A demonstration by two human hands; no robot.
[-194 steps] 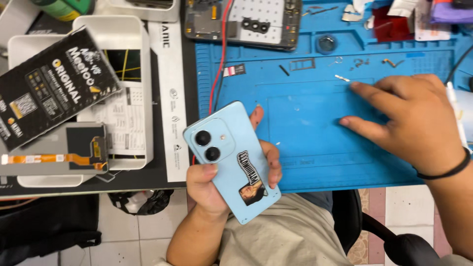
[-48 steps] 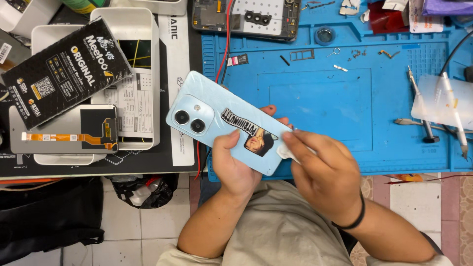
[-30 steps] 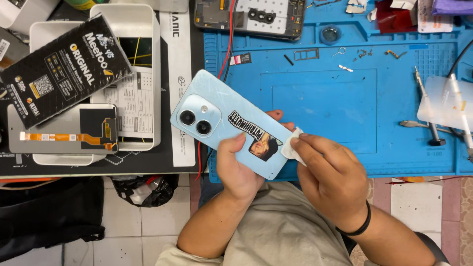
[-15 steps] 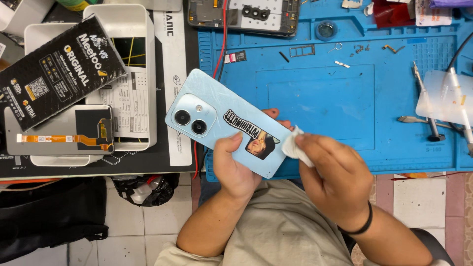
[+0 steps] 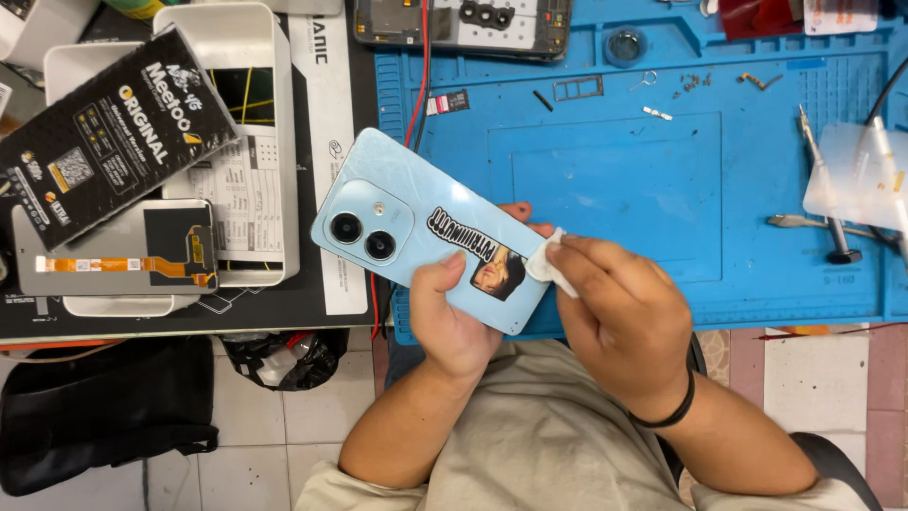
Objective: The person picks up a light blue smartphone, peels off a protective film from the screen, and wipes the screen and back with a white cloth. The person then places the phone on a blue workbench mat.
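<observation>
Since half a second back the light-blue phone (image 5: 416, 237) has barely shifted, back side up over the near edge of the blue repair mat (image 5: 605, 180); the white wipe (image 5: 549, 270) has slid a touch along the phone's right edge; the left hand (image 5: 454, 317) stays clasped round the phone from beneath, thumb across the sticker; the right hand (image 5: 619, 308) keeps the wipe pinched in its fingertips, pressed to the phone; nothing blocks either hand. Behind them, an opened phone chassis (image 5: 463, 24) lies at the mat's far edge, a red wire (image 5: 423, 66) trailing down; screwdrivers (image 5: 823, 189) rest at right; left, a matte black box (image 5: 104, 132) leans over white trays (image 5: 236, 57), with a glossy replacement screen (image 5: 118, 246) and orange flex cable.
</observation>
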